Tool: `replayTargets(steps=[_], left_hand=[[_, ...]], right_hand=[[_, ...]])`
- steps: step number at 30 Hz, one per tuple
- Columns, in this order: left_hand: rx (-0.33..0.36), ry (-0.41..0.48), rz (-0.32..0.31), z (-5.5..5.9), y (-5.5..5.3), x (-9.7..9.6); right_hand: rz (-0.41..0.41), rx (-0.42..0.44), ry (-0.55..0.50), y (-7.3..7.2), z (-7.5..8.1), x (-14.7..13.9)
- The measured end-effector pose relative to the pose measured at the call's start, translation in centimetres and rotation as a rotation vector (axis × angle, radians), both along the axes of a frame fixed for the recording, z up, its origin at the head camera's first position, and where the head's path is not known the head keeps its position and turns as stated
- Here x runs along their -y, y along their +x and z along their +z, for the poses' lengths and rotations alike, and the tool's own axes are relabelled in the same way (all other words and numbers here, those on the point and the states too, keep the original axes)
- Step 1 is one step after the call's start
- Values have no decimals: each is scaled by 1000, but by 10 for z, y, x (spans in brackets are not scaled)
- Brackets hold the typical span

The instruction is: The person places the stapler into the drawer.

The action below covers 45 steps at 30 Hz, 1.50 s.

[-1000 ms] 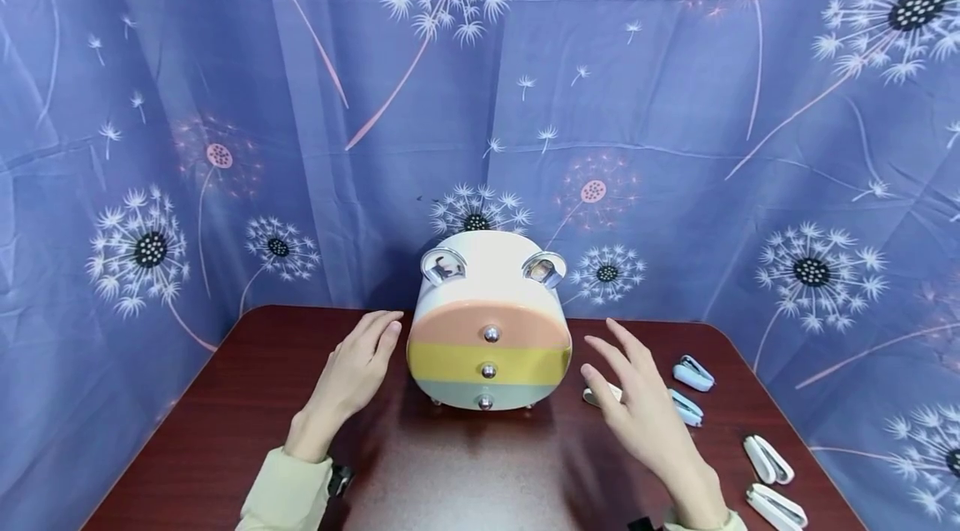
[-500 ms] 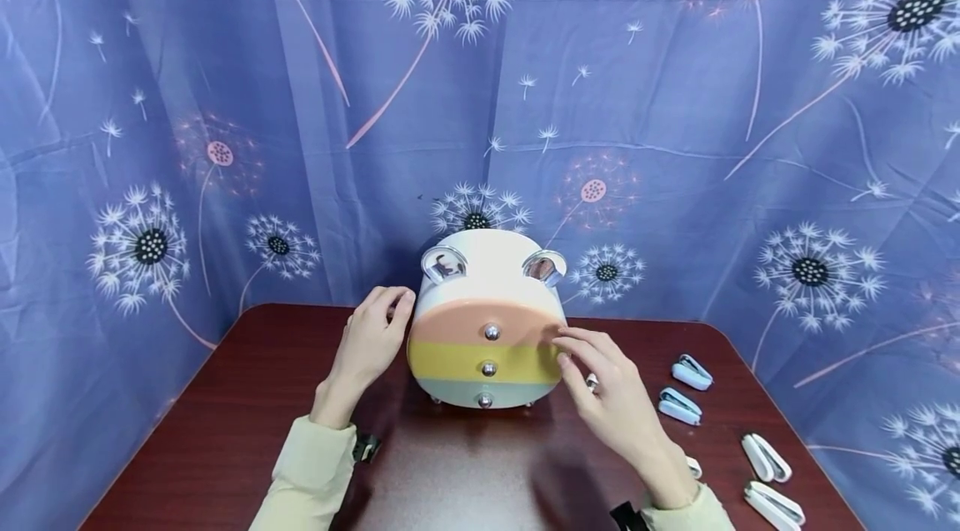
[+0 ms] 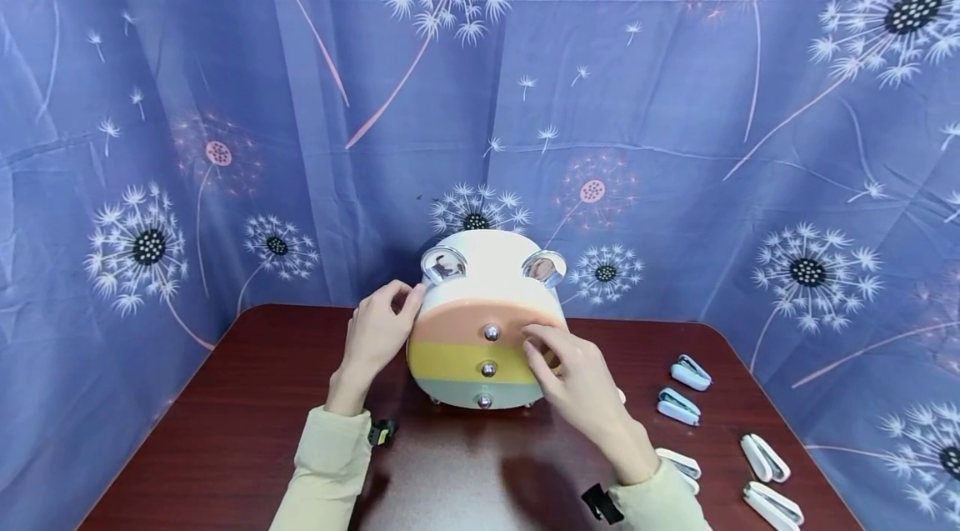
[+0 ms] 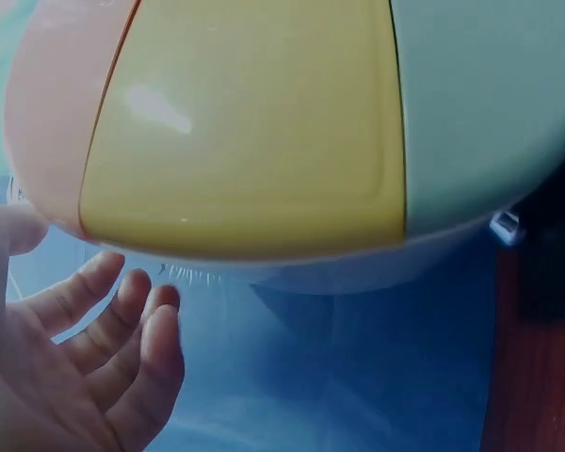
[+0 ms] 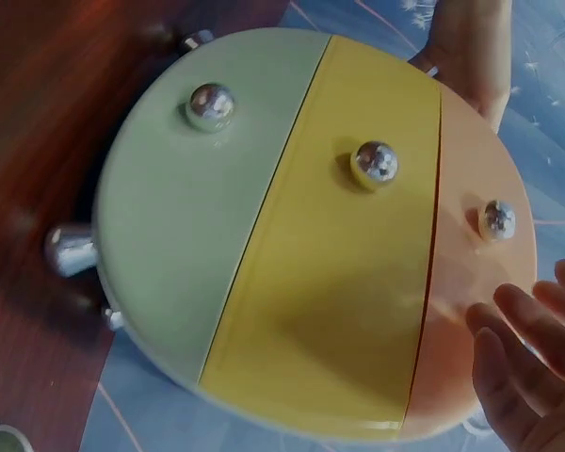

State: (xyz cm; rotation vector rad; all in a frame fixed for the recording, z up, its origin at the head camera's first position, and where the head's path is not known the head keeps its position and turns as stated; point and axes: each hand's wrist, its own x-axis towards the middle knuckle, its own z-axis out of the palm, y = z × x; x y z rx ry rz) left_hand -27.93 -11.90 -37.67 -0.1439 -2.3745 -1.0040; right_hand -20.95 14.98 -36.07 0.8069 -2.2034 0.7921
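Note:
A small drawer box (image 3: 453,364) with a white body stands upright on the table. Its rounded front has a peach drawer (image 3: 453,323), a yellow drawer (image 5: 325,254) and a green drawer (image 5: 212,179), all pushed in, each with a silver ball knob. My left hand (image 3: 378,335) is at the box's upper left side, fingers loosely bent, thumb near the peach edge; contact is unclear. In front of the peach drawer, right of its knob (image 3: 491,333), hovers my right hand (image 3: 581,385), fingers slightly bent and holding nothing.
Two silver-rimmed ears (image 3: 444,265) stick out on top of the box. To the right lie blue staplers (image 3: 690,373) and several white staplers (image 3: 765,458), one partly behind my right arm. A blue dandelion-print curtain (image 3: 660,97) hangs behind the dark wooden table (image 3: 225,414).
My right hand has moved left from beside the box to the front of the peach drawer. My left hand has come right and up to the box's side. The box has not moved.

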Motion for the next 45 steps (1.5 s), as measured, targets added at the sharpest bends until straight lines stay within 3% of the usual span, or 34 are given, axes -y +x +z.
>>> replayTargets(steps=[11, 17, 20, 25, 29, 35, 45], left_hand=[[46, 137, -74, -7, -5, 0], [56, 137, -89, -9, -6, -2], [58, 146, -103, -10, -6, -3], [63, 193, -136, -11, -6, -3], [56, 220, -167, -13, -8, -3], [48, 232, -214, -13, -10, -4], [60, 242, -216, -17, -11, -1]], right_hand=[[51, 14, -59, -14, 1, 29], [105, 38, -99, -17, -8, 38], [71, 37, -98, -17, -11, 41], [-36, -38, -58, -18, -15, 48], [-75, -81, -63, -19, -18, 50], [-69, -142, -85, -17, -20, 49], [-8, -170, -81, -1, -23, 50]])
